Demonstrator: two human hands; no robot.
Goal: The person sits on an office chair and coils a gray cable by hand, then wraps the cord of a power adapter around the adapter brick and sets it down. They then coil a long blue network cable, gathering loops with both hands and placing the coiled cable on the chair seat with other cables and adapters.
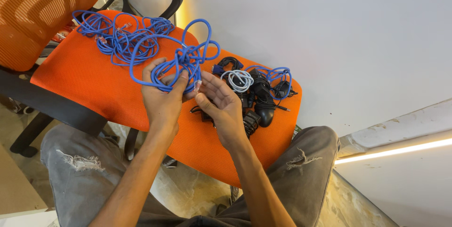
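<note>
My left hand (pixel 162 96) grips a bundle of looped blue network cable (pixel 181 60) over the orange mesh seat of an office chair (pixel 89 79). The cable's clear plug end (pixel 197 86) hangs between my hands. My right hand (pixel 221 104) is held flat beside it, fingers apart, holding nothing. A larger tangle of blue cable (pixel 120 36) lies on the seat behind, trailing into the bundle in my left hand.
To the right on the seat lie a coiled white cable (pixel 239 80), a small blue coil (pixel 278 74) and several black cables and adapters (pixel 261 100). The orange backrest (pixel 42 10) stands at the left. A white wall (pixel 329 29) rises behind. My knees in grey jeans flank the seat.
</note>
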